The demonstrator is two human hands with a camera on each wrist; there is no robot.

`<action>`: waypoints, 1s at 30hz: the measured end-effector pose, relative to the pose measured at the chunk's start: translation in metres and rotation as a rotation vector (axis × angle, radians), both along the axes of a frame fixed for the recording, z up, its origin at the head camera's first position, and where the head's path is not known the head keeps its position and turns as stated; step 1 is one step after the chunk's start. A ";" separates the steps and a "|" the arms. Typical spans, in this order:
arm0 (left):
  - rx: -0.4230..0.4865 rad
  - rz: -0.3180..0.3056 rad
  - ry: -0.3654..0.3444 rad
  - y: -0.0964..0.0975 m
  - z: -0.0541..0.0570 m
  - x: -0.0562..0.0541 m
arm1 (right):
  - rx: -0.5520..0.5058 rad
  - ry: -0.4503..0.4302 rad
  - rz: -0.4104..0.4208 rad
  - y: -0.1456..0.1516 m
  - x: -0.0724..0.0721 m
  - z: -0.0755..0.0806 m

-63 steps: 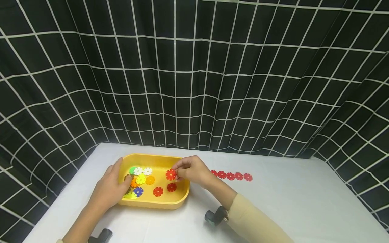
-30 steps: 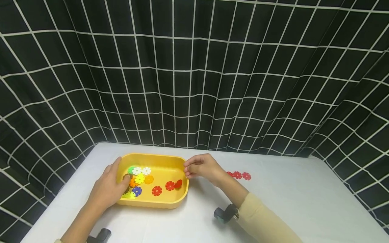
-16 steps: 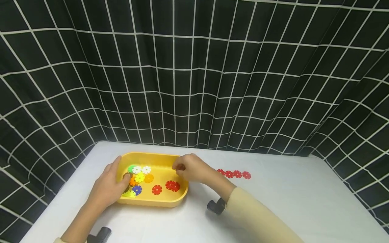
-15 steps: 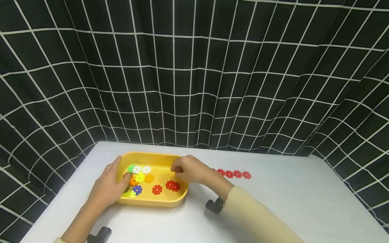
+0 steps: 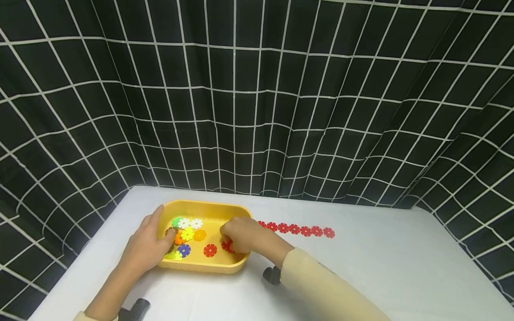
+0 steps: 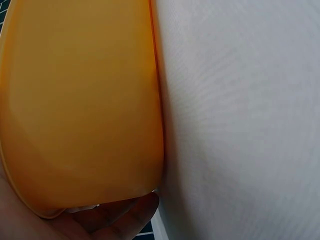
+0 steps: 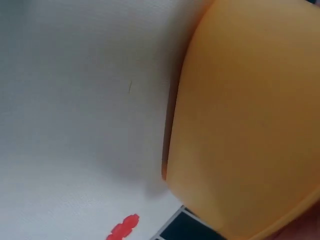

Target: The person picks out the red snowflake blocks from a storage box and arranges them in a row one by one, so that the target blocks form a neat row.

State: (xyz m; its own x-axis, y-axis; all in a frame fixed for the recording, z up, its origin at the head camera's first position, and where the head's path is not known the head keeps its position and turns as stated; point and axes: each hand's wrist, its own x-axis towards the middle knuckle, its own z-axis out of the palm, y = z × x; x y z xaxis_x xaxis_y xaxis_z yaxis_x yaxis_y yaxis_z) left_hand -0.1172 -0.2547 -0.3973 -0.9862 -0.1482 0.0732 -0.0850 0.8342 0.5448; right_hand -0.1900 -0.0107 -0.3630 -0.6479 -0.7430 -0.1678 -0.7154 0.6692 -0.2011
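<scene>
My left hand (image 5: pixel 145 245) grips the left end of a yellow plastic tray (image 5: pixel 201 268), thumb over the rim and fingers along the outer wall. In the left wrist view its fingers (image 6: pixel 132 220) curl beneath the tray's end. Inside the tray's right end, my right hand (image 5: pixel 242 234) reaches down with bent fingers, the fingertips right at red snowflake discs (image 5: pixel 226 246). The hand partly covers these discs, and I cannot tell whether it pinches one. A single red snowflake disc (image 5: pixel 210 250) lies just left of them.
White, green, yellow, orange, brown and blue snowflake discs (image 5: pixel 187 233) lie at the tray's left end. A row of several red snowflake discs (image 5: pixel 294 229) runs across the white table (image 5: pixel 381 258) to the right. Behind hangs a black curtain (image 5: pixel 257 111) with white grid lines.
A red disc left my right hand and lies overlapping another in the tray. The right hand moved out to the rim, then back in and down to these discs. My left hand stays put.
</scene>
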 end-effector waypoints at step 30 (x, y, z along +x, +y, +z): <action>-0.003 0.009 -0.012 0.001 -0.001 0.000 | -0.770 -0.640 -0.422 0.045 -0.015 0.009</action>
State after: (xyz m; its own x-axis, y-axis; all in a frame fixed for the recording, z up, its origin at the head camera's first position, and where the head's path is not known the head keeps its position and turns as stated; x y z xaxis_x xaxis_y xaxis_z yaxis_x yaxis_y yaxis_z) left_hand -0.1169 -0.2539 -0.3985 -0.9857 -0.1565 0.0617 -0.0988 0.8352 0.5410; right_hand -0.2047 0.0346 -0.3544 -0.8337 -0.5314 -0.1501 -0.0701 0.3715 -0.9258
